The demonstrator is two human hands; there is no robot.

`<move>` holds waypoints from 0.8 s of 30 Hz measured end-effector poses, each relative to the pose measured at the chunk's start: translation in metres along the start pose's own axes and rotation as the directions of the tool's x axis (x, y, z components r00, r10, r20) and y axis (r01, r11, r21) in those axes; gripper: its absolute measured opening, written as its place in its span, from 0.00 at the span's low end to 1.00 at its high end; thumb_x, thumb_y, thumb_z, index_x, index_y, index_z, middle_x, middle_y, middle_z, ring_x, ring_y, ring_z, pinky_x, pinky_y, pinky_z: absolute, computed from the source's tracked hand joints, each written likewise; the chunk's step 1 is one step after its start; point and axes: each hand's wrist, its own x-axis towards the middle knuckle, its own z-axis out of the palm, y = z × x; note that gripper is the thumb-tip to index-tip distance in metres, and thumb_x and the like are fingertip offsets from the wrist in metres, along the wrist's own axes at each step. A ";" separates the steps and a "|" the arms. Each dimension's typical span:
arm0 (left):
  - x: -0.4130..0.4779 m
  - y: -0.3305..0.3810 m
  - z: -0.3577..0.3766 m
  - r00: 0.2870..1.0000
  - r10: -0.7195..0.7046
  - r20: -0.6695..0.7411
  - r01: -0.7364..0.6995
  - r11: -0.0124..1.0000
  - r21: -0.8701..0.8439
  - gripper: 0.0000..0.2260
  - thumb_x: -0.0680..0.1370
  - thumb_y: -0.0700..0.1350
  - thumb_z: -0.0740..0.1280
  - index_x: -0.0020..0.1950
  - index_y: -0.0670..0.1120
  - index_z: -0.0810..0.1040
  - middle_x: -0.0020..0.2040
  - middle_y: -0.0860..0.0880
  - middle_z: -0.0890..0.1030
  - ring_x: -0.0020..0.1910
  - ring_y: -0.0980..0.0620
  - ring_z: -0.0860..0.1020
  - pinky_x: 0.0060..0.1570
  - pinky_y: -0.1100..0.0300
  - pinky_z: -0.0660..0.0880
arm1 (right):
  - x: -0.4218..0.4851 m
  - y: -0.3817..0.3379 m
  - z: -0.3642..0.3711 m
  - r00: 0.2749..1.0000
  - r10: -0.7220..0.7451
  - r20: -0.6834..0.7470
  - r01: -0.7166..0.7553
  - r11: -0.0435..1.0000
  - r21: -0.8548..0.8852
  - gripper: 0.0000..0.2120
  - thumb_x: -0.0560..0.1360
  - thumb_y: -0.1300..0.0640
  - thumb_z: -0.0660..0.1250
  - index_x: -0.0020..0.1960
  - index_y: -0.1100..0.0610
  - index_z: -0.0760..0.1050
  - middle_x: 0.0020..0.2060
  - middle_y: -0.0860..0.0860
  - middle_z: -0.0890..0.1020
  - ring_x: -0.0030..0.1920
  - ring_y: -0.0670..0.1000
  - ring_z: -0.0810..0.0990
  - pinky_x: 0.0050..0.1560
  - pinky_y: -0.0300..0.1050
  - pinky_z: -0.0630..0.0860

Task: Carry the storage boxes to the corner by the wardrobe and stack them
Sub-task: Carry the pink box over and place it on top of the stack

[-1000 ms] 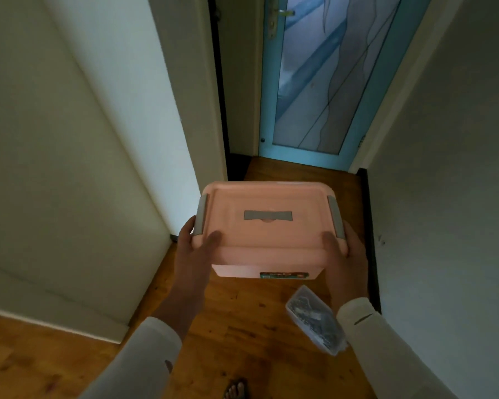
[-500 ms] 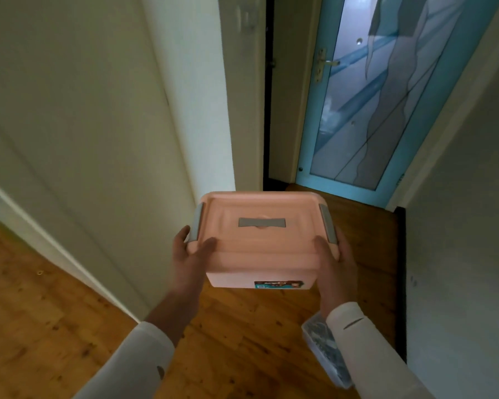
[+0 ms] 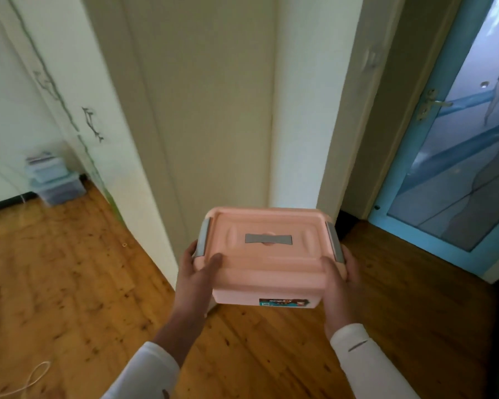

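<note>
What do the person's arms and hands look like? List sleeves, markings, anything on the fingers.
Long off-white sleeves end at both wrists. The right sleeve bears a short dark dash near its cuff; the left sleeve has a small dark mark farther up the arm. Left hand and right hand are bare: no gloves, no rings seen on the fingers.
</note>
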 end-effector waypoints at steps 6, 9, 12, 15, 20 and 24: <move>0.034 0.021 -0.090 0.994 0.017 -0.109 -0.018 1.000 -0.008 0.24 0.77 0.47 0.68 0.72 0.54 0.66 0.57 0.53 0.75 0.51 0.54 0.77 0.35 0.67 0.75 | -0.023 0.006 0.096 0.993 -0.042 0.108 0.048 0.998 -0.052 0.20 0.75 0.50 0.65 0.64 0.34 0.68 0.57 0.46 0.77 0.51 0.50 0.80 0.38 0.47 0.82; 0.053 0.034 -0.139 0.986 0.025 -0.163 -0.029 0.999 -0.020 0.24 0.77 0.47 0.68 0.72 0.54 0.66 0.57 0.53 0.75 0.50 0.55 0.77 0.32 0.68 0.75 | -0.035 0.009 0.150 0.981 -0.069 0.181 0.079 0.996 -0.049 0.18 0.73 0.50 0.65 0.62 0.37 0.71 0.56 0.44 0.78 0.53 0.50 0.79 0.44 0.51 0.81; 0.070 0.047 -0.195 0.976 0.051 -0.214 -0.056 0.998 -0.019 0.24 0.78 0.48 0.68 0.72 0.55 0.66 0.60 0.52 0.75 0.51 0.54 0.78 0.37 0.65 0.75 | -0.053 0.013 0.209 0.963 -0.087 0.256 0.096 0.995 -0.022 0.22 0.69 0.46 0.65 0.64 0.39 0.71 0.56 0.41 0.78 0.54 0.46 0.78 0.43 0.45 0.78; 0.084 0.059 -0.248 0.959 0.055 -0.277 -0.068 0.997 -0.038 0.21 0.78 0.48 0.67 0.69 0.57 0.67 0.58 0.54 0.76 0.51 0.54 0.78 0.36 0.65 0.74 | -0.073 0.021 0.265 0.941 -0.081 0.328 0.094 0.995 -0.022 0.27 0.68 0.45 0.65 0.67 0.42 0.70 0.59 0.44 0.77 0.56 0.48 0.78 0.45 0.45 0.77; 0.101 0.077 -0.313 0.926 0.062 -0.373 -0.081 0.996 -0.035 0.21 0.78 0.48 0.67 0.69 0.57 0.66 0.57 0.54 0.75 0.51 0.55 0.77 0.38 0.63 0.73 | -0.095 0.031 0.339 0.899 -0.114 0.424 0.146 0.988 -0.045 0.19 0.75 0.53 0.65 0.65 0.45 0.71 0.57 0.46 0.78 0.54 0.50 0.77 0.45 0.48 0.77; 0.110 0.085 -0.362 0.885 0.034 -0.465 -0.057 0.998 -0.035 0.21 0.77 0.49 0.67 0.68 0.58 0.65 0.53 0.58 0.74 0.47 0.57 0.76 0.30 0.69 0.72 | -0.118 0.041 0.391 0.871 -0.084 0.484 0.125 0.991 -0.054 0.16 0.76 0.54 0.64 0.62 0.41 0.71 0.52 0.42 0.77 0.49 0.44 0.77 0.33 0.34 0.74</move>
